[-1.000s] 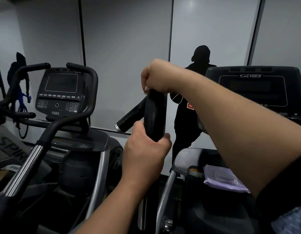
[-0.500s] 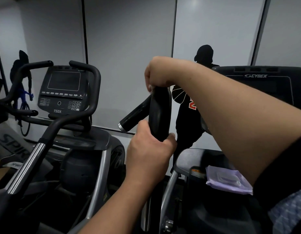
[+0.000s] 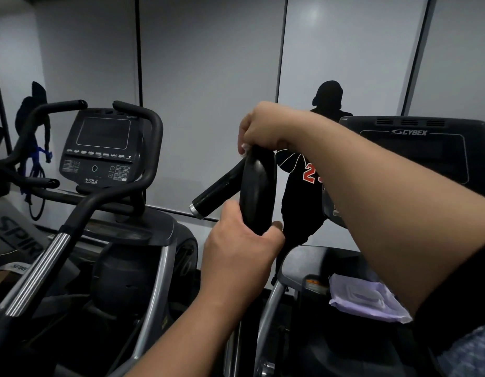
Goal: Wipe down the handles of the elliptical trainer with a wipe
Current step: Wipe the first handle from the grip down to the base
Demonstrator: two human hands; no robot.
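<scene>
A black upright handle (image 3: pixel 256 186) of the elliptical trainer stands at the centre of the head view, with a short side grip (image 3: pixel 217 190) branching off to its left. My left hand (image 3: pixel 241 251) grips the lower part of the handle. My right hand (image 3: pixel 263 129) is curled over the handle's top, pinching a small white wipe (image 3: pixel 244 150) against it; only a corner of the wipe shows below the fingers.
A second elliptical with a console (image 3: pixel 100 148) and curved black handlebars (image 3: pixel 143 159) stands to the left. The Cybex console (image 3: pixel 426 151) is at the right. A purple pack of wipes (image 3: pixel 366 300) lies on the machine housing at lower right. Grey wall panels behind.
My right hand has stayed on top of the handle and shifted only slightly; a corner of the wipe now shows under the fingers. My left hand keeps its grip.
</scene>
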